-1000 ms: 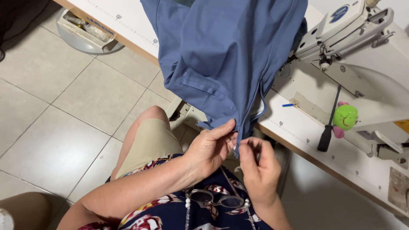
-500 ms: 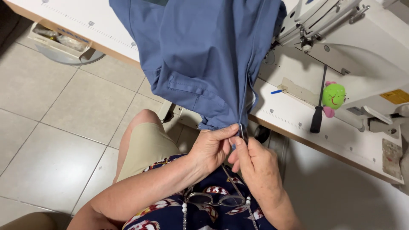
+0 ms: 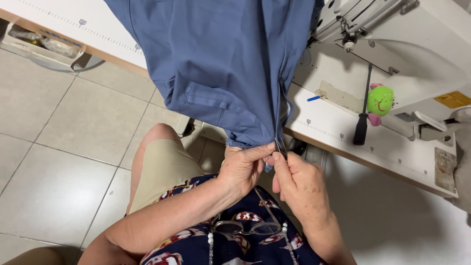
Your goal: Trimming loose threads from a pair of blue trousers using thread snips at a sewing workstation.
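Observation:
A blue garment point(image 3: 221, 64) hangs from the sewing table over my lap. My left hand point(image 3: 243, 169) pinches its lower hem, where a side seam ends. My right hand point(image 3: 301, 189) meets it from the right, thumb and forefinger closed on a thin metal tool point(image 3: 279, 146) that points up into the seam. Both hands touch at the hem's frayed corner. What kind of tool it is I cannot tell.
A white sewing machine point(image 3: 417, 54) stands on the white table point(image 3: 343, 132) at the right, with a black-handled screwdriver point(image 3: 362, 122) and a green pincushion point(image 3: 380, 100) beside it. A tray of small items point(image 3: 44, 46) hangs at the top left. Glasses point(image 3: 245, 227) dangle on a beaded cord at my chest. Tiled floor point(image 3: 59, 162) lies left.
The view has shifted closer onto the hem. My hands stay together at the seam's lower end, the right hand's tool now raised slightly into the seam.

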